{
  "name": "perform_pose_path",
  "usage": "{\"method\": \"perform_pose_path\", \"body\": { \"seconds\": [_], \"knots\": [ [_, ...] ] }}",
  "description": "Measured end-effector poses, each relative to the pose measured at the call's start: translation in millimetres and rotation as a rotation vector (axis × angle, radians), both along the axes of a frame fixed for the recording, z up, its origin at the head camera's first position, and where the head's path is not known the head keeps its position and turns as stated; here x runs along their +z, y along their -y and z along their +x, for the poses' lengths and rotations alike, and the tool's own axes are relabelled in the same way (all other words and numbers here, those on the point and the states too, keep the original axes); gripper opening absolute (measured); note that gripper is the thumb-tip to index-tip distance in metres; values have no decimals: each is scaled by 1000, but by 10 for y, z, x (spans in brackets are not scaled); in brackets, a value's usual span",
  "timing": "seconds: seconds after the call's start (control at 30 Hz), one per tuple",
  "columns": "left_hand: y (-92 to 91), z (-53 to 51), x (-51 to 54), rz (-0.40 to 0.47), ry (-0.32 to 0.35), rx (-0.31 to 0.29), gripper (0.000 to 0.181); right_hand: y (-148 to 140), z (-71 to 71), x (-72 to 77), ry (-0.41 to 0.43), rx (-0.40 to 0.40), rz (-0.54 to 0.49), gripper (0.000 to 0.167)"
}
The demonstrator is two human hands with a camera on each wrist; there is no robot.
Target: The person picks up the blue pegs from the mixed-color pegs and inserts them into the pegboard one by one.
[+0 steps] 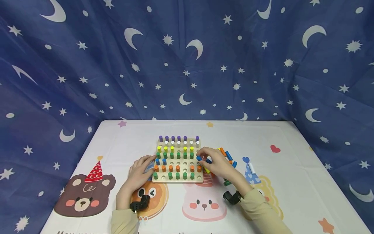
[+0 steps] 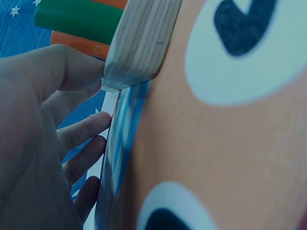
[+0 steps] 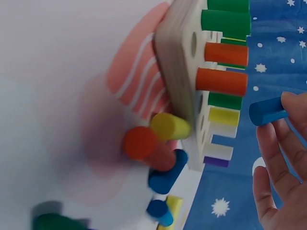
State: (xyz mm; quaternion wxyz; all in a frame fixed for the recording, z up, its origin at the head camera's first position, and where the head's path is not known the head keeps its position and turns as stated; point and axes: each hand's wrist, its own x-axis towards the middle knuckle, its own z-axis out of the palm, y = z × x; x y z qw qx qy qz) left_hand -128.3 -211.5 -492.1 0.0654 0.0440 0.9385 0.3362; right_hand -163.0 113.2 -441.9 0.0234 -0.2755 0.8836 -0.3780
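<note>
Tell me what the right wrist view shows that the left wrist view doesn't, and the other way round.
Only the right wrist view shows the right hand pinching a blue peg, plus loose pegs beside the board.

Only the left wrist view shows the left hand touching the board's corner, and part of a printed orange cartoon face.

Both share the board, at least one standing green peg, some orange pegs and the blue starry cloth.

Head view above pegboard (image 1: 181, 165), wrist views closer
</note>
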Motion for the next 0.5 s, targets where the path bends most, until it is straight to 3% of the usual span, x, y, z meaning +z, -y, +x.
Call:
{"method": "perform_pose_path", "body": {
  "seconds": [0.23, 0.5],
  "knots": [
    [0, 2, 1, -3, 1, 3, 55, 144, -64, 78, -46, 23, 31, 23],
    [3, 8, -17, -14, -16, 2, 55, 327, -122, 169, -38, 91, 40, 21]
  ]
}}
